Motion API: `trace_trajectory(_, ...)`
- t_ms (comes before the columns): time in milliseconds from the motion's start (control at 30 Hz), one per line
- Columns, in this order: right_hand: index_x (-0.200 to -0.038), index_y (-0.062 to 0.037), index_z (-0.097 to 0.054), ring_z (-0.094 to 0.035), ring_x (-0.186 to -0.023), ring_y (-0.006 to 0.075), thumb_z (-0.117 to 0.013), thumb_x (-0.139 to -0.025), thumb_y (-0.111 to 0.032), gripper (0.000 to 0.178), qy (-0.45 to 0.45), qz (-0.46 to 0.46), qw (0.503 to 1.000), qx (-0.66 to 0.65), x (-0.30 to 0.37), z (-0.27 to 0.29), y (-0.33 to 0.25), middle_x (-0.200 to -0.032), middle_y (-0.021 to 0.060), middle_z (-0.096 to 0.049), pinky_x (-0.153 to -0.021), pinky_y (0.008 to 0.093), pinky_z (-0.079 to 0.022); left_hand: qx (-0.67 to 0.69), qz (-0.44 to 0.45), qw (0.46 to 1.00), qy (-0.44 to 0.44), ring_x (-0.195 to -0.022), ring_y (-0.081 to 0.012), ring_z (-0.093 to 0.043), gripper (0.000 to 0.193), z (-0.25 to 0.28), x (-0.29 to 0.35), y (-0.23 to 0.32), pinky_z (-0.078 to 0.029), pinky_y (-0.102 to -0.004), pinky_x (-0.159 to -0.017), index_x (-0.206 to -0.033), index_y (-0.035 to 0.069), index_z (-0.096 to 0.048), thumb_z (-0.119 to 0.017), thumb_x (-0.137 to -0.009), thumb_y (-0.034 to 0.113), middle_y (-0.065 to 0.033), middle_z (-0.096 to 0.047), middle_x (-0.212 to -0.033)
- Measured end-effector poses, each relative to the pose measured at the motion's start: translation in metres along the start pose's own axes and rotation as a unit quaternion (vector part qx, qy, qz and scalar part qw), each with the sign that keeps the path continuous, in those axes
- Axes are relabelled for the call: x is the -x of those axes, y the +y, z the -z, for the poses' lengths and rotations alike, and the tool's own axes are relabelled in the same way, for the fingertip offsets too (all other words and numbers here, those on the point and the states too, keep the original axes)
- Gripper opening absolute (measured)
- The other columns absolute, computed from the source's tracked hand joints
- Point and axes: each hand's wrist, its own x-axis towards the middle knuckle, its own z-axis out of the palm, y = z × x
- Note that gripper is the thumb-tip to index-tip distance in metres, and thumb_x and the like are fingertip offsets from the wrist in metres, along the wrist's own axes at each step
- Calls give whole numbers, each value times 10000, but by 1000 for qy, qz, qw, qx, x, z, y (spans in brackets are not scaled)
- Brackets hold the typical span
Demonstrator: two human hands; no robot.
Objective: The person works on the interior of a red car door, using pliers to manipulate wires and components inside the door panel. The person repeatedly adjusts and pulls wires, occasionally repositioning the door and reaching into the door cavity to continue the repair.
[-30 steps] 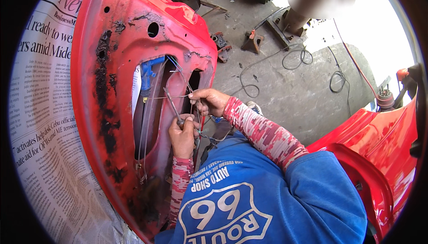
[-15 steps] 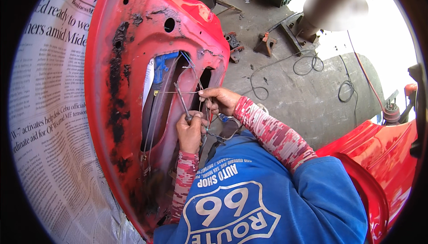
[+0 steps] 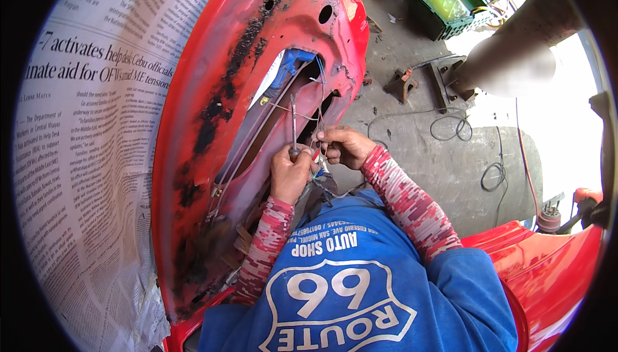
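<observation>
The left hand (image 3: 291, 173) is closed around the handle of a slim screwdriver (image 3: 293, 123), its shaft pointing up into the long opening of the red door panel (image 3: 206, 101), apparently so the tip can reach the thin rods (image 3: 257, 134) running inside the opening. Just right of the screwdriver, the right hand (image 3: 342, 146) has its fingers pinched shut on thin wires (image 3: 320, 111) at the opening's edge, seemingly holding them taut and clear of the tool. Newspaper (image 3: 84, 159) covers the surface left of the panel, probably as masking. On the concrete floor (image 3: 412, 152) right of the panel lie loose cables (image 3: 450, 127).
</observation>
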Motion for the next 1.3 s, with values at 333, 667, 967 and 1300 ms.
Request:
trace_trajectory(333, -972, -43, -654, -457, -537, 79, -721, -847, -168, 189, 9, 27, 996, 79, 3, -1, 7, -698, -22, -565, -485, 245, -366, -10, -18, 1000, -3, -508, -56, -504, 86, 0, 1, -4, -392, -217, -455, -911, 32, -609, -580, -920, 113, -23, -620, -674)
trace_trajectory(667, -973, -31, -671, -481, -543, 64, -728, -843, -153, 187, 8, 84, 992, 93, -2, -3, 16, -734, -6, -620, -490, 217, -363, -29, -26, 999, -8, -518, -36, -494, 74, 0, 1, -5, -393, -197, -461, -926, 39, -597, -576, -937, 109, -5, -618, -697)
trace_trajectory(967, -944, -42, -650, -458, -520, 59, -723, -858, -175, 174, 43, 154, 987, 25, -10, -6, 33, -721, -18, -599, -476, 210, -346, -28, -11, 999, -32, -514, -48, -499, 69, -2, 0, 0, -403, -206, -461, -914, 35, -600, -565, -926, 93, -13, -619, -694)
trace_trajectory(1300, -909, -55, -648, -413, -483, 47, -719, -869, -274, 234, 67, 159, 981, -84, -29, -1, 32, -663, -39, -532, -434, 218, -306, -43, 4, 998, -50, -558, -57, -518, 85, 1, 1, -6, -429, -196, -483, -921, 39, -621, -555, -925, 93, 0, -585, -730)
